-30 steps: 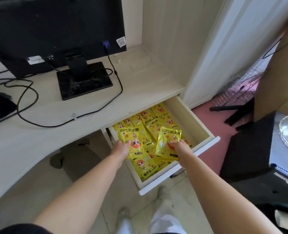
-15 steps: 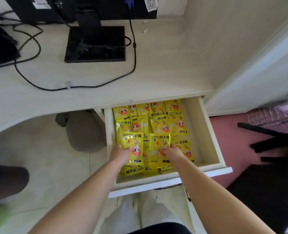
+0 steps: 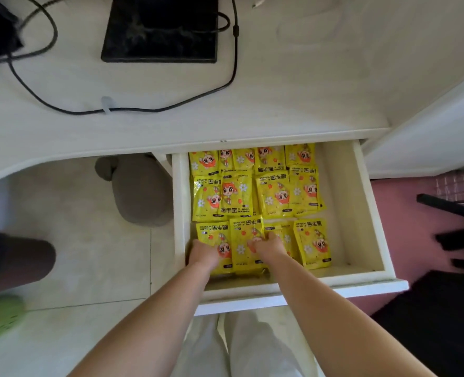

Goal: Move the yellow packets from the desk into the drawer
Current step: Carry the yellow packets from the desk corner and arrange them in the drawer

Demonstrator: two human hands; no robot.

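**Hands settling yellow packets (image 3: 274,194) in drawer (image 3: 372,213)**

Left hand (image 3: 204,255) and right hand (image 3: 271,247) are resting on front-row packets; gripping or pressing, I cannot tell. None are showing on the visible counter (image 3: 307,91); the task is likely finishing.

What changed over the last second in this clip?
The left hand and right hand brought two packets down from above the drawer into its front row, laying them flat; whether they have let go is unclear. The other packets and open drawer stayed put.
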